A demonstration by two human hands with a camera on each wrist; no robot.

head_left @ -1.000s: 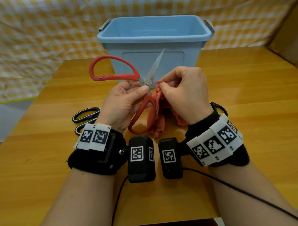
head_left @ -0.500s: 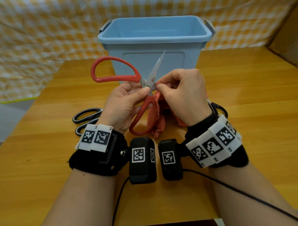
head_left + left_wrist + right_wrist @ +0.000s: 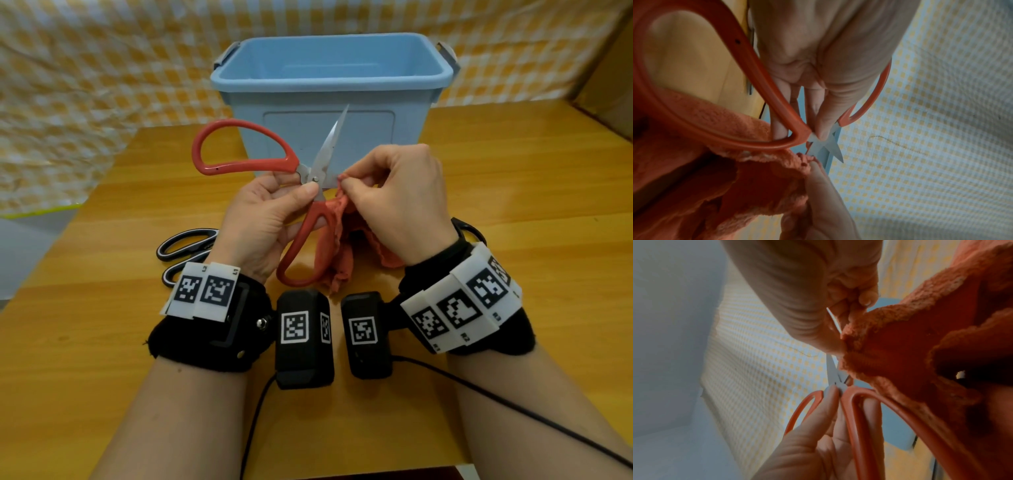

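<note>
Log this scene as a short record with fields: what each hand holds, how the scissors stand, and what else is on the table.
Left hand: holds the red scissors near the pivot
Right hand: pinches an edge of the red cloth at one blade
Blades: spread open
Behind the hands: blue bin, lid off
Left of the hands: black scissors lying on the wooden table
</note>
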